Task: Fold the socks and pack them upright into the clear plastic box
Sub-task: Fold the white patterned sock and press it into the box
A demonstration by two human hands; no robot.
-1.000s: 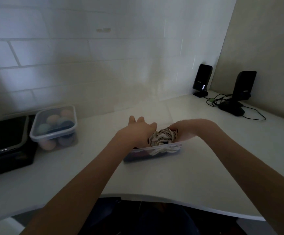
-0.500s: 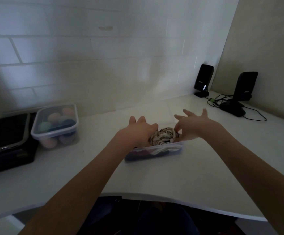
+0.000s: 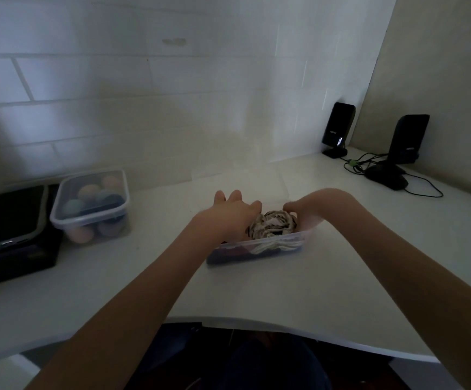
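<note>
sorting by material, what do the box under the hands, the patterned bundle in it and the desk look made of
Box: clear, thin plastic; contents show through its wall.
Patterned bundle: soft knit fabric, probably a rolled sock; it bunches in folds.
Desk: smooth, matte white top, likely laminate; too dim to be sure.

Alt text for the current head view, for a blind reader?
Both hands, left hand and right hand, press a striped rolled sock into a clear plastic box on a white table. A lidded container and two speakers stand behind.
</note>
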